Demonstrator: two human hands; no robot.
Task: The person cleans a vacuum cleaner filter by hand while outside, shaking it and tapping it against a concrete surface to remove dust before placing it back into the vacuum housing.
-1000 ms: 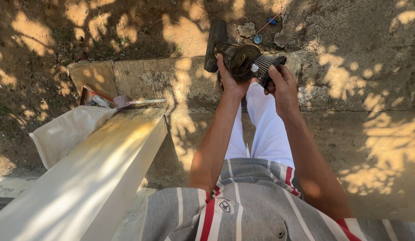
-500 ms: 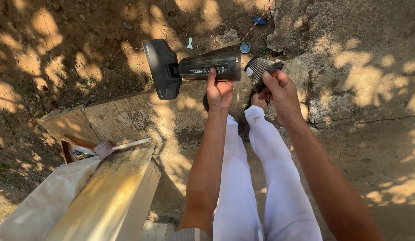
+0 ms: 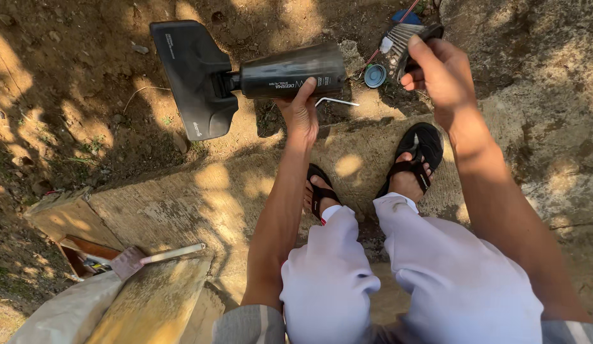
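The right hand [image 3: 436, 67] is covering much of the pleated filter [image 3: 403, 39], so its lower end and how the fingers are closing on it are staying out of sight, and a blue object [image 3: 404, 15] behind it is running off the top edge. The left hand [image 3: 301, 109] is hiding the underside of the dark canister [image 3: 290, 70], and its small print is too fine to make out. At lower left, the pale plank [image 3: 150, 302] and a brush [image 3: 134, 260] are being cut off or partly hidden.
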